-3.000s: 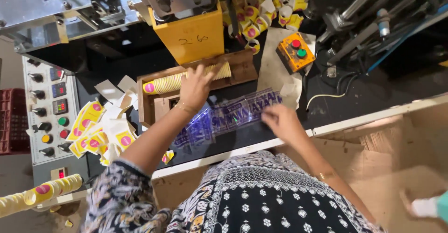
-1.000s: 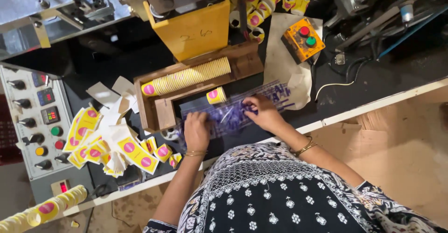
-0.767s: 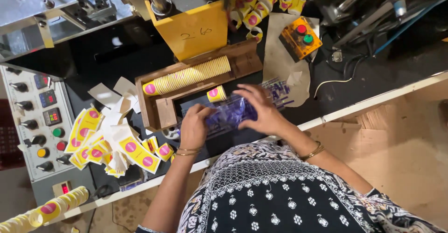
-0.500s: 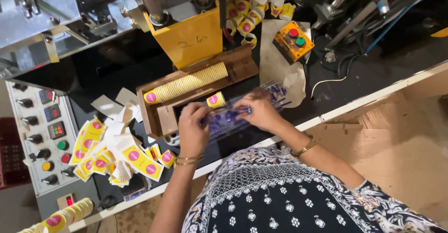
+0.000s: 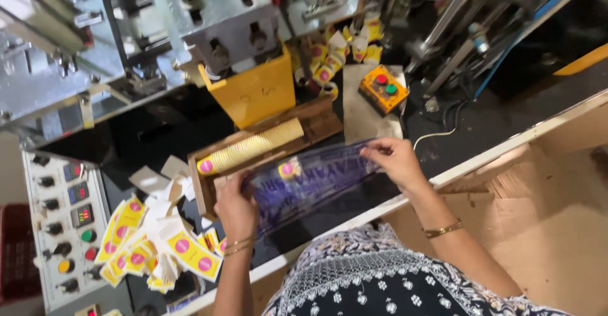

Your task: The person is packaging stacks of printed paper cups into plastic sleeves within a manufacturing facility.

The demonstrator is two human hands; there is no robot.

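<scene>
Head view: left hand (image 5: 235,207) and right hand (image 5: 394,161) each pinch one end of clear purple-printed plastic sleeve (image 5: 313,186), stretched above black tabletop's near edge. Risk: thin film slips or tears; sagging middle may snag wooden tray (image 5: 323,116) holding ribbed yellow cup stack (image 5: 253,151).

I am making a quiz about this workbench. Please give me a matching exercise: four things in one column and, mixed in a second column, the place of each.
Things:
1. clear bag
2. cup stack
3. button box
4. yellow blanks

Places:
A. lying in the wooden tray
B. on paper, far right of the bench
C. stretched between left hand and right hand
D. heaped beside the control panel

Pairs: 1-C, 2-A, 3-B, 4-D
</scene>
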